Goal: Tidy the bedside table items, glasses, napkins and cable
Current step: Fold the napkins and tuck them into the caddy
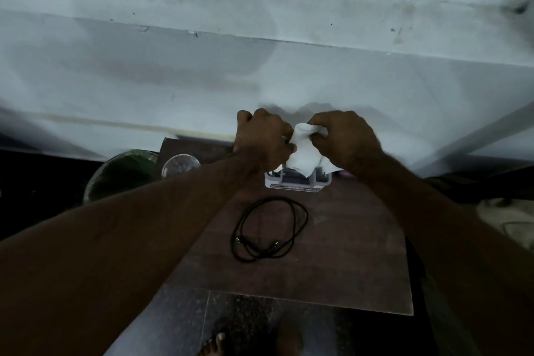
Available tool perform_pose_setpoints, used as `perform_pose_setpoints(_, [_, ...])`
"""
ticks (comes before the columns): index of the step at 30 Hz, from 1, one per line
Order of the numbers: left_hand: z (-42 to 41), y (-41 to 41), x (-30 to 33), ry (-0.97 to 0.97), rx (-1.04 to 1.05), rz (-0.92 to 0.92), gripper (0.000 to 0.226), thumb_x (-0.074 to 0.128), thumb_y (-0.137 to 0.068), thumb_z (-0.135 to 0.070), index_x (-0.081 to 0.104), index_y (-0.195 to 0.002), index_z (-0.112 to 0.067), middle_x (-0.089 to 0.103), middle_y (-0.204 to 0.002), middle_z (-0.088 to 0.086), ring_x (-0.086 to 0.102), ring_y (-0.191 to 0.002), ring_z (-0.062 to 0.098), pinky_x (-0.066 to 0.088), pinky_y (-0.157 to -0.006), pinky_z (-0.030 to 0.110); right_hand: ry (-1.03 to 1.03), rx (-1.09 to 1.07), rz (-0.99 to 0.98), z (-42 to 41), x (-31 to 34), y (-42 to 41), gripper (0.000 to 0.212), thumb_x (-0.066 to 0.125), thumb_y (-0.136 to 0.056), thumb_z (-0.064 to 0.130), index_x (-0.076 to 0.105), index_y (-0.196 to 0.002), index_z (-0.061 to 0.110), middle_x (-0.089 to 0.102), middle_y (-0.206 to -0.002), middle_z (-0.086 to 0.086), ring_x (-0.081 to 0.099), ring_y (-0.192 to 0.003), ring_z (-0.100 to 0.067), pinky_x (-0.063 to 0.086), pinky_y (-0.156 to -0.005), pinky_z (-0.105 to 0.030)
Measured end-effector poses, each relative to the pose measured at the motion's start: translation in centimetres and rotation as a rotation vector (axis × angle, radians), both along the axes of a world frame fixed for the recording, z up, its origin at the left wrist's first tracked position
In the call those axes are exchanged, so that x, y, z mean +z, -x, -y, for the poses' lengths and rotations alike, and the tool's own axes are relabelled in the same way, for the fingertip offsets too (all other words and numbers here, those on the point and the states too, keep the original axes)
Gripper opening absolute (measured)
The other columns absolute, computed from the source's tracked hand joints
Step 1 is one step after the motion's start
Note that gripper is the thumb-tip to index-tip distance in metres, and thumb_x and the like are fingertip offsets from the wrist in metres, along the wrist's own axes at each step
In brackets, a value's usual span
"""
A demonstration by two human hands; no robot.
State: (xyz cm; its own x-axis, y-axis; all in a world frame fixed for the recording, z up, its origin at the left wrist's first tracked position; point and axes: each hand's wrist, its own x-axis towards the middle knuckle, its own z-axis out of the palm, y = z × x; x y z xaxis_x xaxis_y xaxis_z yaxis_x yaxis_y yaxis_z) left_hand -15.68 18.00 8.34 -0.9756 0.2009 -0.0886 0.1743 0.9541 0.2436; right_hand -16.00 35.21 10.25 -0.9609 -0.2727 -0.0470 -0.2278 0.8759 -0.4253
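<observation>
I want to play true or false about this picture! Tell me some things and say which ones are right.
1. Both hands hold the white napkin. True: the left hand and the right hand both grip it.
2. The black cable is stretched out straight. False: it lies in a loose coil on the brown table.
3. The napkin lies flat on the table. False: it is held up above the white holder.
4. A clear glass stands at the table's left side. True.

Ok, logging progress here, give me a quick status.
Left hand and right hand both gripping the white napkin above the holder. Cable coiled on the table, untouched. Nothing blocking.
</observation>
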Motion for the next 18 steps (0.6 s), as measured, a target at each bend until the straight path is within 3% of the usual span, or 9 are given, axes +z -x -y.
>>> perform_pose_setpoints(3, [0.2,0.1,-0.1,0.025,0.018,-0.004,0.028,0.061,-0.083,-0.050,0.073,-0.094,-0.027,0.068,-0.110,-0.007,0.048,-0.117,0.020,0.025,-0.094,0.043,0.031,0.037,-0.037,0.2,-0.7,0.1,0.019,0.065,-0.083,0.019,0.073,-0.100,0.023,0.074,-0.092,-0.002,0.066,-0.086,-0.027,0.046,-0.075,-0.034])
perform_pose_setpoints(6, [0.3,0.1,-0.2,-0.001,0.055,0.011,0.027,0.064,-0.082,-0.050,0.073,-0.095,-0.029,0.067,-0.114,-0.008,0.046,-0.119,0.019,0.023,-0.093,0.042,0.024,0.055,-0.083,0.2,-0.9,0.2,0.020,0.064,-0.082,0.021,0.073,-0.099,0.023,0.075,-0.093,-0.003,0.068,-0.087,-0.030,0.049,-0.081,-0.042])
perform_pose_setpoints(10, [0.6,0.2,-0.3,-0.060,0.118,-0.080,0.024,0.064,-0.080,-0.050,0.074,-0.096,-0.035,0.066,-0.114,-0.011,0.045,-0.117,0.018,0.021,-0.089,0.040,0.077,0.063,-0.181,0.4,-0.8,0.2,0.018,0.060,-0.082,0.026,0.074,-0.093,0.022,0.075,-0.089,-0.002,0.069,-0.082,-0.030,0.051,-0.078,-0.048])
perform_pose_setpoints(14, [0.7,0.2,-0.5,-0.081,0.131,-0.012,0.024,0.065,-0.080,-0.052,0.073,-0.095,-0.035,0.065,-0.115,-0.013,0.043,-0.120,0.017,0.022,-0.092,0.041,-0.022,0.007,-0.144,0.1,-0.9,0.0,0.024,0.064,-0.082,0.030,0.066,-0.105,0.023,0.070,-0.098,0.003,0.064,-0.092,-0.025,0.040,-0.088,-0.040])
perform_pose_setpoints(18, [0.8,0.3,-0.6,-0.147,0.213,-0.020,0.020,0.066,-0.081,-0.051,0.074,-0.092,-0.037,0.067,-0.111,-0.013,0.044,-0.117,0.017,0.023,-0.090,0.041,-0.129,-0.101,-0.320,0.1,0.2,-2.0,0.023,0.065,-0.081,0.029,0.063,-0.103,0.022,0.065,-0.098,0.000,0.060,-0.093,-0.025,0.037,-0.082,-0.038])
